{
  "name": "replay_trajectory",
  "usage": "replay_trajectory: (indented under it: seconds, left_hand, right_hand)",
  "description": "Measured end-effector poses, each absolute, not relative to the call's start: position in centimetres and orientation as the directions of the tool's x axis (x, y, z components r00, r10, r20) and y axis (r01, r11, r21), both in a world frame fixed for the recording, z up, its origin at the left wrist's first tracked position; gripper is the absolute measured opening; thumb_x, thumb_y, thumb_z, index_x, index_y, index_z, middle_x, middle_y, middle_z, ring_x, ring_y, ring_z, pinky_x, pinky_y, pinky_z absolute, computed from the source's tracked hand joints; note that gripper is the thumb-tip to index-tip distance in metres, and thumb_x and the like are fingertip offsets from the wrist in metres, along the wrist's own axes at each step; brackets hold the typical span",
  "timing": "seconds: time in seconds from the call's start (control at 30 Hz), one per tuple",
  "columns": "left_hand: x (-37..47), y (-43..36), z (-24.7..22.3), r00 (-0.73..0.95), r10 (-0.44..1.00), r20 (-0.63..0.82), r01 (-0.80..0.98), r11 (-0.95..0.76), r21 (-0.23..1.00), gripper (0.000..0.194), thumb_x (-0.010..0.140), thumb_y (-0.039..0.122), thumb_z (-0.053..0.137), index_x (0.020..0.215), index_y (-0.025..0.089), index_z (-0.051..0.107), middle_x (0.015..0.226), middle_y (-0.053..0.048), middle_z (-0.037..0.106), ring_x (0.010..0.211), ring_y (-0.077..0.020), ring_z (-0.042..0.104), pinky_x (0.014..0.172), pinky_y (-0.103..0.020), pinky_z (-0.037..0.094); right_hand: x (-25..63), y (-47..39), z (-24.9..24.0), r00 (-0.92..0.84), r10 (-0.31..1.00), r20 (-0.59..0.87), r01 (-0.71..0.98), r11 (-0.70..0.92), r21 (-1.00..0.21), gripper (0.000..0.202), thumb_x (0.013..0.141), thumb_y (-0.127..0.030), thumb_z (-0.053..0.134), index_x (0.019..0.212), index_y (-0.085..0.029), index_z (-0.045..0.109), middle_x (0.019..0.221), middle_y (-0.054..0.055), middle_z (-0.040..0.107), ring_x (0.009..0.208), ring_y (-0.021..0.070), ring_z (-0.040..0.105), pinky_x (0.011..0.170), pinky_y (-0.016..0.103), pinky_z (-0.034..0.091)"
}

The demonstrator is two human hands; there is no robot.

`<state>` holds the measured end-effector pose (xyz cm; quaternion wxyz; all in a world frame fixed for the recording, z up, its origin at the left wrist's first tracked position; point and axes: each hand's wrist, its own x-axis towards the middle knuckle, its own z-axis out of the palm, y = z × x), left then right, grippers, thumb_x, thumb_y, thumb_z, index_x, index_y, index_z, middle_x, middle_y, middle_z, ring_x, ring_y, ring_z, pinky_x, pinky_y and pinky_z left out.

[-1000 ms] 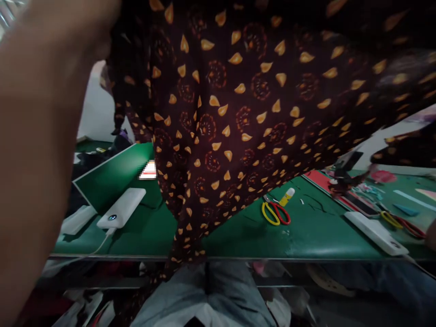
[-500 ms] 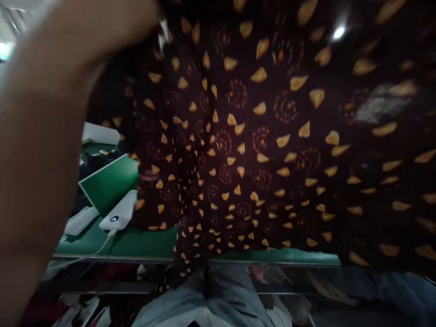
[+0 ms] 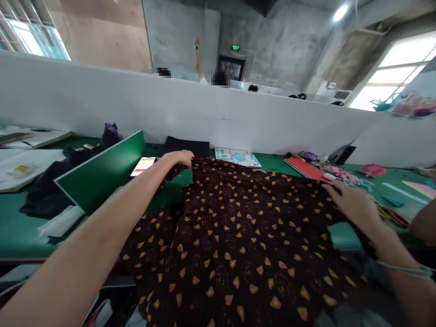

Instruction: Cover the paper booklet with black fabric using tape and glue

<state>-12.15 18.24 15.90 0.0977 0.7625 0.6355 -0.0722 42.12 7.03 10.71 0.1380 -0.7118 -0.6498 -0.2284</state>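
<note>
A dark brown cloth [image 3: 238,227] with orange leaf-like shapes and faint swirls is stretched between my two hands. My left hand [image 3: 183,159] is closed on its upper left corner, above the green table. At the upper right corner, my right hand [image 3: 350,202] grips the cloth with its fingers pinched. The lower part hangs over the table's front edge toward my lap, and a second fold spreads out at the left. Whether it is a garment, I cannot tell.
A green board [image 3: 102,172] leans at the left by a lit phone [image 3: 143,166]. Behind the cloth lie a blue-and-white booklet [image 3: 236,157] and a red folder [image 3: 304,169]. A white partition [image 3: 170,106] closes off the far side; beyond it a person's arm [image 3: 197,59] is raised.
The cloth has come down from in front of my view and now spreads low over the table. Both hands show, and the room beyond the partition has come into sight.
</note>
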Motion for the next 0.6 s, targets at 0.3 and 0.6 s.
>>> replay_trajectory:
  seconds: [0.3, 0.6]
  left_hand:
    - [-9.4, 16.1, 7.9, 0.078, 0.992, 0.098, 0.991, -0.067, -0.115, 0.060, 0.085, 0.019, 0.060, 0.141, 0.015, 0.038, 0.143, -0.022, 0.041, 0.131, -0.0379, 0.040, 0.104, -0.063, 0.031]
    - [-7.3, 5.8, 7.1, 0.425, 0.855, 0.297, 0.905, -0.403, -0.136, 0.045, 0.096, 0.024, 0.032, 0.138, 0.017, 0.046, 0.147, -0.012, 0.043, 0.137, -0.0263, 0.036, 0.114, -0.047, 0.025]
  right_hand:
    - [37.8, 3.4, 2.7, -0.011, 0.980, 0.200, 0.988, -0.020, 0.152, 0.035, 0.096, -0.047, 0.036, 0.106, -0.026, 0.062, 0.071, 0.005, 0.069, 0.060, 0.0224, 0.063, 0.052, 0.029, 0.033]
    - [37.3, 7.4, 2.1, 0.087, 0.947, 0.309, 0.978, -0.023, -0.205, 0.081, 0.080, -0.066, 0.050, 0.137, -0.008, 0.044, 0.118, 0.020, 0.063, 0.109, 0.0344, 0.058, 0.090, 0.044, 0.045]
